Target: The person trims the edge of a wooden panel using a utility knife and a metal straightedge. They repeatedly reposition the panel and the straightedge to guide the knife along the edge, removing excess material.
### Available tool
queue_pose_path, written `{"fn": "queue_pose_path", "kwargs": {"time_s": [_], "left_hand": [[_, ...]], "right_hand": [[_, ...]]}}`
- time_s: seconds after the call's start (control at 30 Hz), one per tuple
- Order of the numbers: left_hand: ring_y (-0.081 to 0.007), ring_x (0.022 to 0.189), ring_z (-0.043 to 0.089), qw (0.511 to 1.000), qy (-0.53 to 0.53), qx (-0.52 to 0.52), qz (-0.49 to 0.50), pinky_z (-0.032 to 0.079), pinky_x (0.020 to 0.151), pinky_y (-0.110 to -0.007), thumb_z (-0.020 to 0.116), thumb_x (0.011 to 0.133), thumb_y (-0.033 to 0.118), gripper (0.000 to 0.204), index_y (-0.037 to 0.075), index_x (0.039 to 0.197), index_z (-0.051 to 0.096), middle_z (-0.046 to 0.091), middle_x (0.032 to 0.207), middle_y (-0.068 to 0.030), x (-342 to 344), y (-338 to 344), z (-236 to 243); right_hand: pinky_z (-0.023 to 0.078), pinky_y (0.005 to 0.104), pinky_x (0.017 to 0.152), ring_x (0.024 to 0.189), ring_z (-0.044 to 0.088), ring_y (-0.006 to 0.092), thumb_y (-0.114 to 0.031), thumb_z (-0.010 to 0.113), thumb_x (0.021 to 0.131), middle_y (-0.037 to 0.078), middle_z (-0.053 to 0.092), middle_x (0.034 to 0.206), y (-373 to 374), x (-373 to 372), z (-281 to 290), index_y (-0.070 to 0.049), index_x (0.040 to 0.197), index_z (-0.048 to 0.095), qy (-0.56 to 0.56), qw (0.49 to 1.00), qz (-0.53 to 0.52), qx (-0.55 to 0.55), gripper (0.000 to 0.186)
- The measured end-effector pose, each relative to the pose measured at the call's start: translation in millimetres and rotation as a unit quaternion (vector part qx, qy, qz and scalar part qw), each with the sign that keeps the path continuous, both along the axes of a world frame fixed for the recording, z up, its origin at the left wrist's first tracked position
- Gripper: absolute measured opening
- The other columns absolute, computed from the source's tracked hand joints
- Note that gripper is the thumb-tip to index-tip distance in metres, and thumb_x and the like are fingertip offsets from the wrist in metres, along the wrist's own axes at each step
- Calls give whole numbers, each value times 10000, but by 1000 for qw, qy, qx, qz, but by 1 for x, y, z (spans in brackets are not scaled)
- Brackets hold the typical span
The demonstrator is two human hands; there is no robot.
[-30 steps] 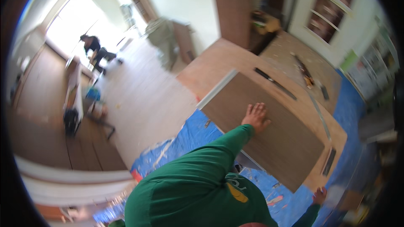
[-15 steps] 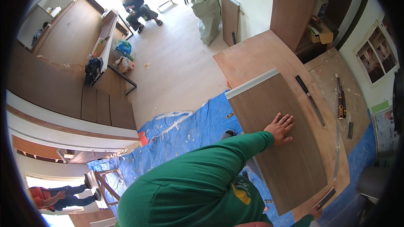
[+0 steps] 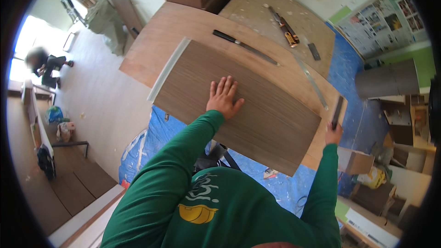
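Observation:
A brown wood-grain panel (image 3: pixel 266 124) lies flat on the plywood worktop (image 3: pixel 151 41), with a pale grey strip (image 3: pixel 169 70) along its left end. My left hand (image 3: pixel 223 97) rests on the panel, palm down and fingers spread. At the worktop's right end, past the panel's right edge, my right hand (image 3: pixel 334 133) is closed round a narrow dark block (image 3: pixel 337 111), perhaps a sanding block. Beyond the panel lie a long black-handled tool with a slim blade (image 3: pixel 245 47) and a metal ruler (image 3: pixel 310 81).
Farther back are yellow-and-black hand tools (image 3: pixel 288 33) and a small dark block (image 3: pixel 314 51). Blue sheeting (image 3: pixel 285 185) covers the floor around the worktop. A cardboard box (image 3: pixel 356 161) stands at right. A person (image 3: pixel 49 69) sits far left, near a grey sack (image 3: pixel 108 25).
My view has swung to the right and down over the worktop. My left hand stays flat on the panel. My right hand, still holding the dark block, now shows fully beside the panel's right end.

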State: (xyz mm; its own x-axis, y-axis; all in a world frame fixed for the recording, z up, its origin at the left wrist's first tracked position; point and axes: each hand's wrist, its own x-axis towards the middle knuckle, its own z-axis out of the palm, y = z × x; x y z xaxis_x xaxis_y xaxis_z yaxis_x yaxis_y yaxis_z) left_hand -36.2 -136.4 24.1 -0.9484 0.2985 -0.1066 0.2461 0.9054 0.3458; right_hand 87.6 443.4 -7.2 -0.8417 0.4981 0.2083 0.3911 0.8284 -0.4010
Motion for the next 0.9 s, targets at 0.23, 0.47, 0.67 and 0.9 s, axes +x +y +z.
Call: {"fn": "queue_pose_path", "kwargs": {"time_s": [0.23,0.47,0.67,0.9], "left_hand": [[-273,1653,110,1000,2,6,-10,24,1349,-512,433,1068,616,780,145,1678,318,197,1778,-96,3,7,0],[-255,1653,117,1000,-12,7,-3,31,1347,-525,417,1071,601,759,149,1674,328,209,1775,-82,1,-2,4],[-255,1651,128,999,-5,28,-15,36,1346,-526,425,1068,600,758,139,1666,349,212,1775,-82,0,10,5],[-294,1643,159,999,16,46,-1,57,1333,-548,491,1050,595,770,122,1648,384,241,1762,-114,3,0,-3]], "right_hand": [[509,538,992,1169,592,464,-316,823,886,244,619,1266,-153,-155,47,18,1360,597,-66,983,156,75,622],[440,541,1146,1400,460,496,-376,820,885,276,472,1571,-215,-244,21,-58,1513,534,55,983,163,68,760],[483,515,1022,1189,601,443,-359,764,948,228,718,1185,-91,-179,-10,-52,1128,760,-10,996,66,66,355],[456,523,1006,1158,592,418,-455,650,1027,206,700,1130,-162,-69,11,-60,1110,700,-68,997,-12,-34,406]]}}
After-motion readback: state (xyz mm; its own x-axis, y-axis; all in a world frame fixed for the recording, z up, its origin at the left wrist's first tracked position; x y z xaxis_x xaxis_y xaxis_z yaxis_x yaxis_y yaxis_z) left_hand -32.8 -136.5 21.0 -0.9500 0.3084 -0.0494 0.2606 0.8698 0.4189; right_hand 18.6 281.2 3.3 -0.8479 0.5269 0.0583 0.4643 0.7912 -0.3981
